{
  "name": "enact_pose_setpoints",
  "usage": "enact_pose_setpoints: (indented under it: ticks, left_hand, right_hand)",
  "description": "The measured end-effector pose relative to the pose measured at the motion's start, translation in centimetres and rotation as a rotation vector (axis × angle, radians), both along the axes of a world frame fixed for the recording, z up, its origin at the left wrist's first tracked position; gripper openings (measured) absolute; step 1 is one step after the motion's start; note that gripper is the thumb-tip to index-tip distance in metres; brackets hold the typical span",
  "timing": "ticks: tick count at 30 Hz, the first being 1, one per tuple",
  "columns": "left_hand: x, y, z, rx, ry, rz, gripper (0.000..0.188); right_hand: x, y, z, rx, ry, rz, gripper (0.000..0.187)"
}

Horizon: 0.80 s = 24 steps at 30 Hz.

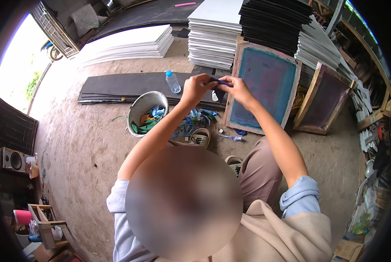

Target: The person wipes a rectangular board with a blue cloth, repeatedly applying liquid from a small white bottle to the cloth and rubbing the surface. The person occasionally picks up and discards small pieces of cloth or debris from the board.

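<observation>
My left hand (194,90) and my right hand (240,91) are raised in front of me, close together. Both pinch a small piece of dark blue cloth (220,83), stretched between their fingertips, with part hanging below. Under the hands lies a heap of blue and dark fabric scraps (195,121) on the floor by my shoe. Left of the heap a grey bucket (135,114) leans and holds green, blue and orange scraps. A small white object (214,96) shows just beneath the cloth; its kind is unclear.
A clear bottle with a blue cap (173,83) stands by the low stack of dark boards (117,87). Right of my hands lean two wood-framed screens, a large blue one (265,87) and a smaller one (322,98). White sheet stacks (214,39) rise behind.
</observation>
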<state>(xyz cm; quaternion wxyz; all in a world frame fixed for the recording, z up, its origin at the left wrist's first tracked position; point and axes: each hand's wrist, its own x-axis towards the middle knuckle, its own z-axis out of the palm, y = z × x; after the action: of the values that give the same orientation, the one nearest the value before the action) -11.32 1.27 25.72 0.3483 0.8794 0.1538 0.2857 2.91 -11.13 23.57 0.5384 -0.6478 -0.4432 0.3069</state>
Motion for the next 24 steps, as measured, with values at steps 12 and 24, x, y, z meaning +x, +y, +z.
enact_pose_setpoints:
  ticks: [12, 24]
  left_hand:
    - [3.9, 1.3, -3.1, -0.214, 0.214, -0.041, 0.032]
    - [9.2, 2.8, -22.8, -0.116, 0.028, 0.207, 0.055]
  right_hand:
    - [3.5, 1.1, -2.0, -0.083, 0.465, 0.041, 0.025]
    - [7.1, 1.0, -18.3, -0.09, 0.308, -0.428, 0.013]
